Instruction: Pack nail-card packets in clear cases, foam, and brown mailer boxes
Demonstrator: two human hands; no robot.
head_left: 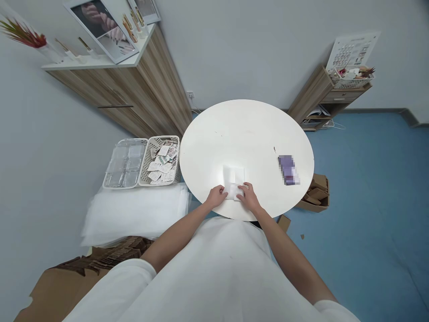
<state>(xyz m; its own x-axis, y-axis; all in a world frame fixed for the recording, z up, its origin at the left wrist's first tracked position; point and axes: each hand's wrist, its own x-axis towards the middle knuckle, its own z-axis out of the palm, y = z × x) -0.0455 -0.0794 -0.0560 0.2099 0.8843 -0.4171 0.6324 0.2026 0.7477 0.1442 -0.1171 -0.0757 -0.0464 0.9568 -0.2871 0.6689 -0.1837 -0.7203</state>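
Note:
A thin, whitish foam sheet [233,173] lies on the round white table near its front edge, just ahead of my body. Its near part is folded over or covers something small and white; I cannot make out which. At the sheet's lower left edge, my left hand [217,197] has its fingers curled in, thumb and fingertips on the sheet. From the right, my right hand [248,197] closes thumb and fingers around the folded near part.
A pixelated purple item [288,170] lies at the table's right. To the left stand a basket of paper packets [163,163], a basket with clear plastic boxes [125,162] and stacked white sheets [137,210]. A cardboard box [315,194] sits on the floor at right.

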